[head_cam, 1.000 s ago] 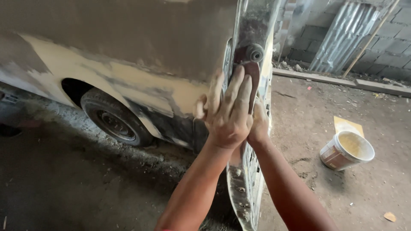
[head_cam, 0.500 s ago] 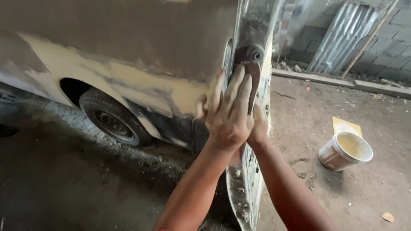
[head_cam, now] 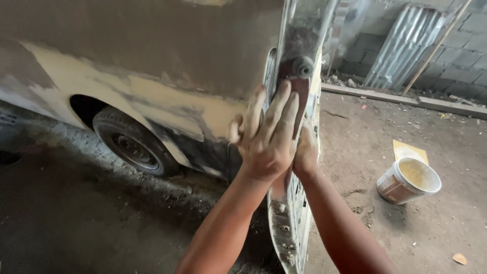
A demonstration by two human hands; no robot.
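The left hand [head_cam: 269,139] lay flat against the rear corner of the van [head_cam: 152,61], its fingers [head_cam: 284,114] straight, slightly fanned and pressed down on a reddish-brown sanding sheet [head_cam: 300,96]. The flat palm seemed meant to spread pressure evenly over the sheet rather than grip it, so the fingers were not clamped on anything, only pushing. The sheet sat on the narrow bare-metal edge [head_cam: 299,30] of the corner, just under a round dark fitting [head_cam: 303,66], and most of it was hidden beneath the hand.

The right hand [head_cam: 306,152] came in from the other side of that edge, touching the left hand at the heel. It appeared to brace the edge or back up the sheet from behind; whether its fingers were curled or spread could not be told, since the left hand and the metal hid them.

Both forearms rose steeply from below, which suited pushing along a vertical strip.

The van's side panel carried broad patches of pale yellow filler [head_cam: 167,109] above the wheel [head_cam: 133,147], grey primer around them. On the dirt floor [head_cam: 446,218] to the right, well apart from the hands, stood a tilted bucket [head_cam: 409,180] holding yellowish paste, with a yellow card [head_cam: 409,150] just behind it. A corrugated sheet [head_cam: 406,45] and a pole [head_cam: 436,48] leaned against the block wall [head_cam: 469,56] beyond.
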